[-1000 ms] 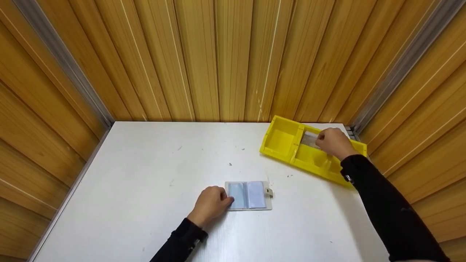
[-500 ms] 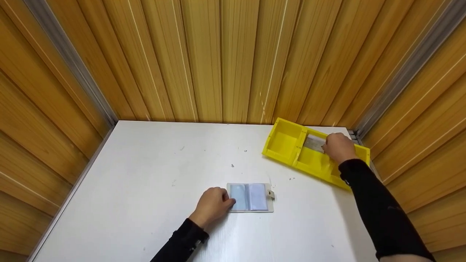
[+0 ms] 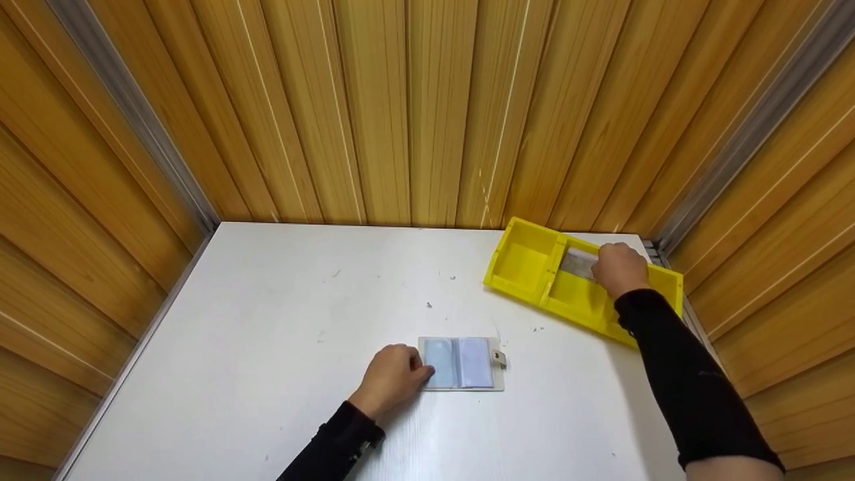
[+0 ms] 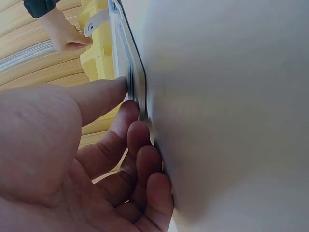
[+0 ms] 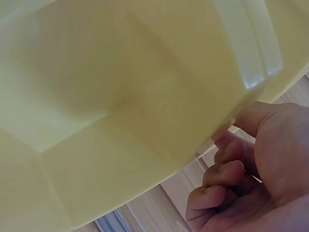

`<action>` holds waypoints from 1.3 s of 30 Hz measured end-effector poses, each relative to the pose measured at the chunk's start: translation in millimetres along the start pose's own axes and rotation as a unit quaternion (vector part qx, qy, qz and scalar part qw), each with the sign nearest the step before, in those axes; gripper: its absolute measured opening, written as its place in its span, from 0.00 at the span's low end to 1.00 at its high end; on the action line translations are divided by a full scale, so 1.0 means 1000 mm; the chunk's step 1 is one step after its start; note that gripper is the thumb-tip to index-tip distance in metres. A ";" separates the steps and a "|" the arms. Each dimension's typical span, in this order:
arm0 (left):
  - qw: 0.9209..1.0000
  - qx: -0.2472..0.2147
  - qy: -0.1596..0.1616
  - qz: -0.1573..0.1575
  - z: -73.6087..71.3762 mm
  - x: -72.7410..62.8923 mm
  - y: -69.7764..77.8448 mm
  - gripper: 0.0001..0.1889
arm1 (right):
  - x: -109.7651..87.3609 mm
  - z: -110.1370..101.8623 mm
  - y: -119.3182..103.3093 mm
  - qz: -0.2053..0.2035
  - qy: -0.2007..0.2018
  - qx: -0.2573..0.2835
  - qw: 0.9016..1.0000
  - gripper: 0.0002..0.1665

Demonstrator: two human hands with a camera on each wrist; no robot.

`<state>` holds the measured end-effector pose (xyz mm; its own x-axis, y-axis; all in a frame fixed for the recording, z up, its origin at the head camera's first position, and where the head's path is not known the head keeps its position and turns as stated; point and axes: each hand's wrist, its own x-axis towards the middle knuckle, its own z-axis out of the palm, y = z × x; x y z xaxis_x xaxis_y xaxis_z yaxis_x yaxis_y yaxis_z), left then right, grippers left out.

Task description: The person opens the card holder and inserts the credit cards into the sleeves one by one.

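An open card holder [image 3: 475, 364] with clear bluish sleeves and a snap strap lies on the white table. My left hand [image 3: 391, 377] pinches its left edge; the left wrist view shows the thumb [image 4: 104, 96] on top and the fingertips curled at the edge below. At the back right, my right hand [image 3: 621, 268] is over a yellow compartment tray [image 3: 544, 300], fingers curled. It pinches the right end of a greyish, see-through card [image 3: 578, 262] in the middle compartment. The hand hides the rest of that card.
The tray's left compartment [image 3: 523, 257] shows bare yellow plastic. Wood-patterned panels [image 3: 427, 113] wall the table in at the back and sides. Small dark marks [image 3: 429, 305] dot the white table top [image 3: 300, 314].
The right forearm has swung slightly left, while the right hand stays at the card in the tray. The left hand keeps its hold on the card holder. The whole view has shifted a little.
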<state>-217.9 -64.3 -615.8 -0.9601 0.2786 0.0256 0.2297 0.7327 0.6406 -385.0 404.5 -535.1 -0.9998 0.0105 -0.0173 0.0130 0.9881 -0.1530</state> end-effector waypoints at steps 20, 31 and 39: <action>1.000 -0.002 0.003 -0.004 0.000 -0.001 0.000 0.16 | 0.002 0.009 0.007 0.000 0.035 -0.020 0.999 0.17; 1.000 -0.008 -0.006 -0.008 -0.001 -0.001 0.001 0.16 | -0.001 0.011 0.005 -0.009 0.063 -0.032 0.997 0.13; 1.000 -0.007 -0.008 -0.008 -0.002 -0.002 0.000 0.17 | -0.005 0.007 0.004 -0.032 0.089 -0.022 0.995 0.12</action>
<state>-216.4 -66.0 -614.7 -0.9609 0.2770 0.0025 0.2117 0.7287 0.6512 -379.7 407.5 -543.0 -0.9855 -0.0295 0.1674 -0.0476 0.9933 -0.1051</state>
